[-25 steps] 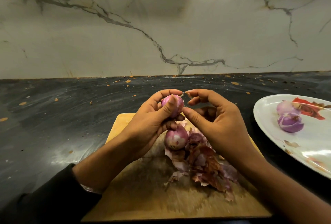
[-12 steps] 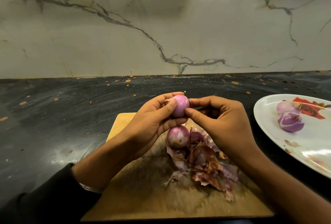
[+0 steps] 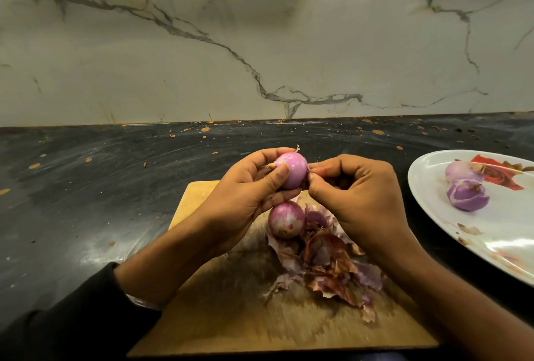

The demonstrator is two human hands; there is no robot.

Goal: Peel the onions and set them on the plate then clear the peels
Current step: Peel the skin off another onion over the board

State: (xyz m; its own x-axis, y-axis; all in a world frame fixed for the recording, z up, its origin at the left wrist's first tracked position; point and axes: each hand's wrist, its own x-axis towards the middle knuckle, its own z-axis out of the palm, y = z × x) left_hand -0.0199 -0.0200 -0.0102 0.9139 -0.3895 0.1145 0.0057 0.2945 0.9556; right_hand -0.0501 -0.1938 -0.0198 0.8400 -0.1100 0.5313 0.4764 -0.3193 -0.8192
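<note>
- A wooden cutting board (image 3: 231, 323) lies on a dark countertop (image 3: 86, 187), its near part stained darker.
- Small orange specks dot the countertop, thickest near the wall.
- A pale marble wall (image 3: 202, 72) with grey veins rises behind the countertop.

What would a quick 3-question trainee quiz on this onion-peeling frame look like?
1. How many peeled purple onions lie on the white oval plate?
2. True or false: the left hand holds the smooth pink onion.
3. The heap of dry brown-purple peels lies on: A) wooden cutting board B) plate C) dark counter.

Key: 1. Two. 2. True. 3. A.
</note>
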